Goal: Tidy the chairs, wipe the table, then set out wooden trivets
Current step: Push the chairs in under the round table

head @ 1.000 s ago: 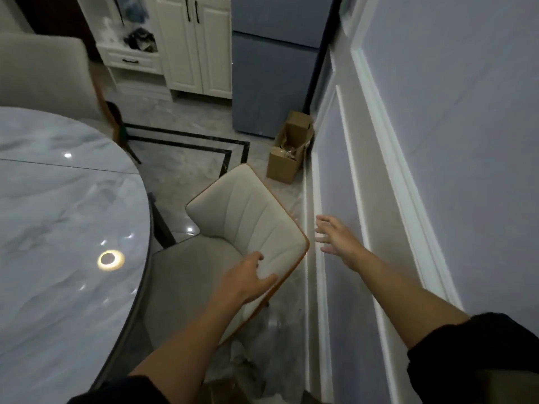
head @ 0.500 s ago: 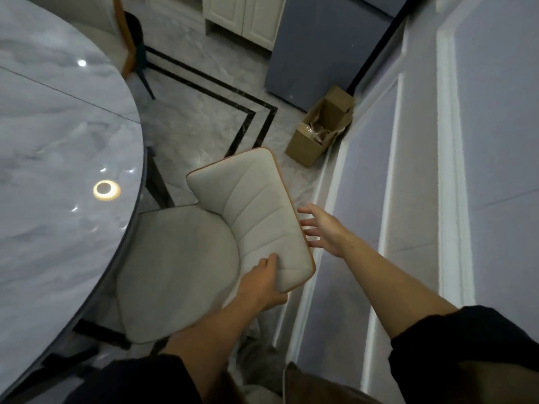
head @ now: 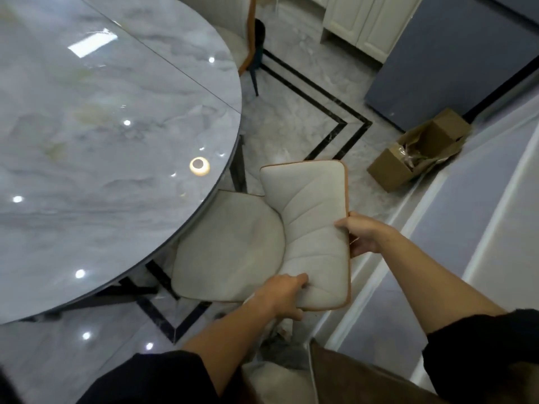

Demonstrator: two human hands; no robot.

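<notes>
A cream upholstered chair [head: 309, 217] with tan piping stands at the round grey marble table [head: 96, 147], its seat partly under the table's edge. My left hand [head: 284, 295] grips the near bottom corner of the backrest. My right hand [head: 360, 233] grips the backrest's right edge, thumb on the front and fingers behind. No trivets or cloth are in view.
A second cream chair [head: 233, 21] stands at the table's far side. An open cardboard box [head: 408, 158] lies on the floor by a blue-grey fridge [head: 443, 53]. A panelled wall [head: 481, 214] runs close along the right. White cabinets [head: 361, 21] stand at the back.
My right hand has come in from the air and taken hold of the backrest's right edge. My view has swung down and left over the table, and the chair now sits closer under it.
</notes>
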